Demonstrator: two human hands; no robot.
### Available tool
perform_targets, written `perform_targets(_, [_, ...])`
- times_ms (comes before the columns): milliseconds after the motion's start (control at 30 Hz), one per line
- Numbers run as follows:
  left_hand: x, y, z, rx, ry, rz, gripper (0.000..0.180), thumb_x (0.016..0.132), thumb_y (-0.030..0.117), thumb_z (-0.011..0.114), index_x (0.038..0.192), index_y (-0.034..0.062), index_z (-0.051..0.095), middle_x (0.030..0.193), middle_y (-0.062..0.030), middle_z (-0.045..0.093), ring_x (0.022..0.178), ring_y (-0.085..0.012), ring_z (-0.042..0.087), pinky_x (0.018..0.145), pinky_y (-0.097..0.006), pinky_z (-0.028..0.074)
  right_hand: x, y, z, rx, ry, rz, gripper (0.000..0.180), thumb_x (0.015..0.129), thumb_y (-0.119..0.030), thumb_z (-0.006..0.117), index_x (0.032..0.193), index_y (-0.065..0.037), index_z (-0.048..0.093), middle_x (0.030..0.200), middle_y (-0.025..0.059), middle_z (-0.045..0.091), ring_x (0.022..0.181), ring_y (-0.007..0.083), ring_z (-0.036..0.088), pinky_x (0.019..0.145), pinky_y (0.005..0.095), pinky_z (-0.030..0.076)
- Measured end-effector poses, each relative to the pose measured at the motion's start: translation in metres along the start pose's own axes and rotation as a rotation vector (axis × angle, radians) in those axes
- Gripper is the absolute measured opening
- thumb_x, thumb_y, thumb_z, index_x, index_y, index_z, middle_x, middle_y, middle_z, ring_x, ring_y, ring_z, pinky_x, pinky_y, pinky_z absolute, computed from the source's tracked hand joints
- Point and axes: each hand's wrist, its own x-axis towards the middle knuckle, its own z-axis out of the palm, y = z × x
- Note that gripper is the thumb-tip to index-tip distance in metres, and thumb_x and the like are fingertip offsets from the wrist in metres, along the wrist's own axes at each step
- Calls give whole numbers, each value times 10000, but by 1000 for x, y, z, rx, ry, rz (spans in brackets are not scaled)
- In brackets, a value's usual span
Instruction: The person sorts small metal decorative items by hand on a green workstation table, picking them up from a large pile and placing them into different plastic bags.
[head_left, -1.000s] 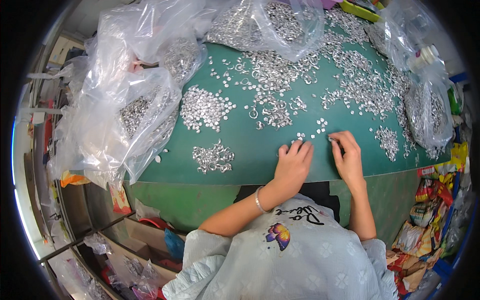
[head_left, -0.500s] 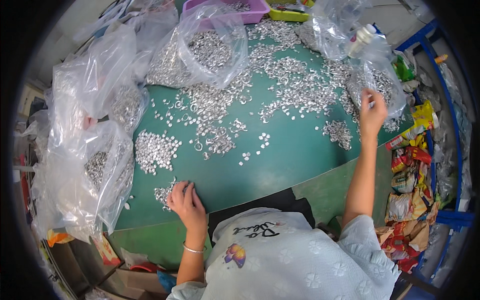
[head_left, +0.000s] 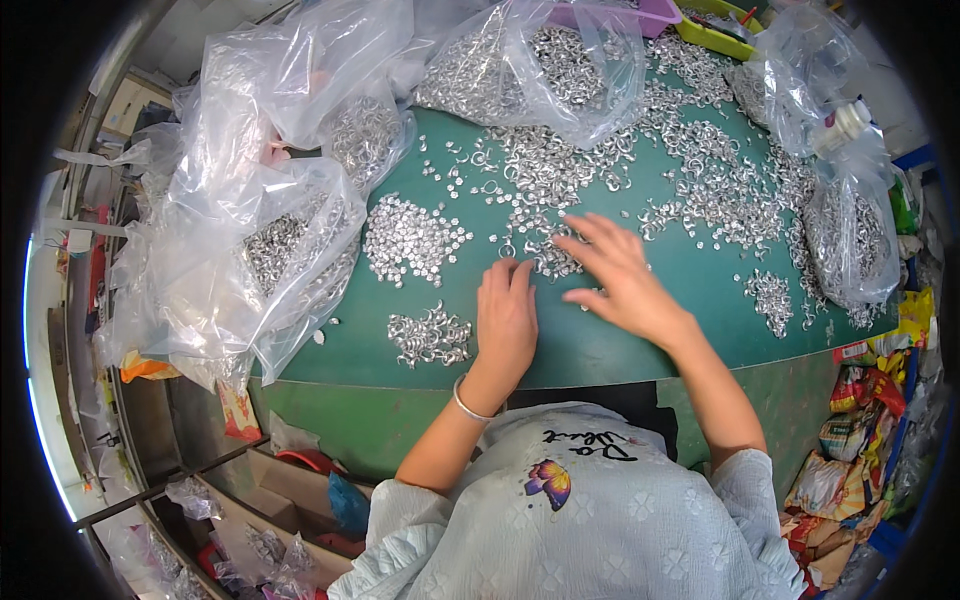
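Observation:
My right hand (head_left: pixel 628 282) is over the middle of the green table, its fingers spread, with nothing visible in it. Its fingertips reach over a small heap of silvery ring-like metal pieces (head_left: pixel 551 258). Just left of it, my left hand (head_left: pixel 506 318) rests low by the table top, fingers bent and pressed together near the same heap. Whatever those fingers may pinch is hidden. Left of that hand lies another small heap of curved silvery pieces (head_left: pixel 428 334). Beyond it is a heap of small rounded silvery pieces (head_left: pixel 412 240).
Clear plastic bags of metal pieces stand at the left (head_left: pixel 290 250), far middle (head_left: pixel 570 75) and right (head_left: pixel 855 240). Loose pieces spread across the far side (head_left: pixel 715 185). A purple tray (head_left: pixel 655 14), a yellow-green tray (head_left: pixel 715 35) and a white bottle (head_left: pixel 842 127) are at the back.
My right hand has come from the bag at the right to the middle, its fingers now spread. My left hand has left the small left heap and moved right. The view has shifted left.

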Motion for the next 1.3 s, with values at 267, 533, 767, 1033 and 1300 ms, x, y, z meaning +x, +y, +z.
perform_targets(267, [-9,7,2,-378,-92,-67,361,828,-84,577,1182,-13,559,1138,-182,538,1003,-363,552,856,-408,473,-20,43,3,-191,142,-38,224,755,6,634,967,-63,609,1100,79,593,1007,285,562,856,388,438])
perform_targets(533, [-1,20,0,-105,-9,11,388,799,-3,666,1177,29,582,1153,-134,539,1066,-304,516,899,-400,405,-14,20,-11,-92,268,46,241,749,-22,688,981,-35,623,1027,103,592,971,301,542,842,399,426])
perform_targets(767, [-11,0,-2,-25,-43,14,348,805,57,677,1140,39,582,1137,-113,533,1037,-296,509,837,-408,385,-18,21,8,-98,156,156,203,756,-52,715,942,-44,634,989,85,576,941,276,530,816,395,406])
perform_targets(1033, [-12,3,-3,-17,-55,8,377,807,4,669,1170,45,574,1086,-122,557,1007,-306,533,832,-390,403,-6,5,22,-161,89,93,237,759,-74,714,984,-37,651,954,62,569,930,250,531,793,355,398])
perform_targets(1300, [-28,-5,-23,-16,-24,-14,422,818,14,650,1226,23,541,1124,-131,542,1009,-304,518,843,-397,396,-6,-8,19,-88,48,89,242,767,-7,677,1004,-11,628,953,91,566,915,274,542,790,375,426])
